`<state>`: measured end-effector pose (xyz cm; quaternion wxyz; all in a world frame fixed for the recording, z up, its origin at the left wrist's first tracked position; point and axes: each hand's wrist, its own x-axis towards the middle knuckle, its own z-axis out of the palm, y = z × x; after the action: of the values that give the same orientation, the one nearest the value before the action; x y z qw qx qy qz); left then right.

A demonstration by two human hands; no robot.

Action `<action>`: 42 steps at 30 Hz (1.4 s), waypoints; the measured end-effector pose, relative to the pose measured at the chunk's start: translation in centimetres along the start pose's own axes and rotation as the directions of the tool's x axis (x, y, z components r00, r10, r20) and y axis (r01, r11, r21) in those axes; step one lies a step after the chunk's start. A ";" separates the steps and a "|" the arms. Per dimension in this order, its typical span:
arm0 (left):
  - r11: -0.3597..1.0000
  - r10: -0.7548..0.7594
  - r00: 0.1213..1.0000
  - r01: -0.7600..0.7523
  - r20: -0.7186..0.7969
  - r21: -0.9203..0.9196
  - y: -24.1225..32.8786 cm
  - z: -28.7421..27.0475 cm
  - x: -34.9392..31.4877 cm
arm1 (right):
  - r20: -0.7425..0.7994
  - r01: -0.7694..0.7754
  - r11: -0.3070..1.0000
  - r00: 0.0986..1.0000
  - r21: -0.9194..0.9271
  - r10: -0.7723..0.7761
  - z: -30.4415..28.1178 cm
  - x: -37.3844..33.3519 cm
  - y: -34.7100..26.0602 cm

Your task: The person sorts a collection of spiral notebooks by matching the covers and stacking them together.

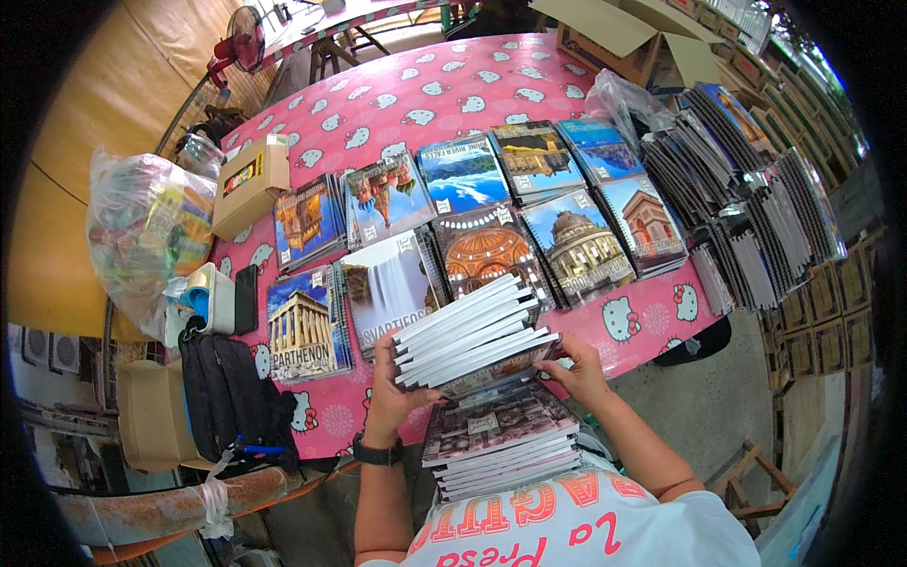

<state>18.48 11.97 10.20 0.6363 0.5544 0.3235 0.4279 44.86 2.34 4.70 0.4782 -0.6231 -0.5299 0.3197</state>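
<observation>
Between my two hands is a stack of notebooks, tilted so that their white page edges face up. My left hand is closed round the stack's left end, thumb at the lower edge. My right hand grips the right end, thumb against the cover. Just below, close to my shirt, sits another pile of notebooks with a dark, greyish picture cover on top. Beyond the held stack, spiral notebooks with landmark photos lie in two rows, among them a temple-cover notebook and a waterfall-cover notebook.
The table has a pink cat-patterned cover. Piles of spiral notebooks crowd its right end, near an open cardboard box. At left are a filled plastic bag, a small carton and a black bag.
</observation>
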 end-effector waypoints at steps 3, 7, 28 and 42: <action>0.997 -0.075 0.997 0.074 -0.015 -0.011 0.2 0.2 -0.2 | 0.042 0.029 0.999 0.999 -0.030 -0.028 -0.1 -0.1 0.5; 0.991 -0.118 0.993 0.115 0.031 0.066 0.4 -0.4 -0.8 | 0.204 -0.067 0.997 0.976 -0.046 0.075 -0.7 0.4 -1.9; 0.994 -0.095 0.977 0.082 0.190 0.077 0.1 -0.9 -2.4 | 0.346 -0.084 0.996 0.935 -0.009 0.082 -2.0 -0.2 -1.3; 0.996 -0.014 0.994 0.004 -0.112 -0.093 -2.5 -1.2 0.4 | 0.334 -0.287 0.958 0.903 0.001 0.270 -0.6 0.3 1.6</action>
<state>18.03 12.83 7.56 0.6441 0.4978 0.3412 0.4701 46.01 2.52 3.48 0.3475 -0.6176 -0.4997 0.4981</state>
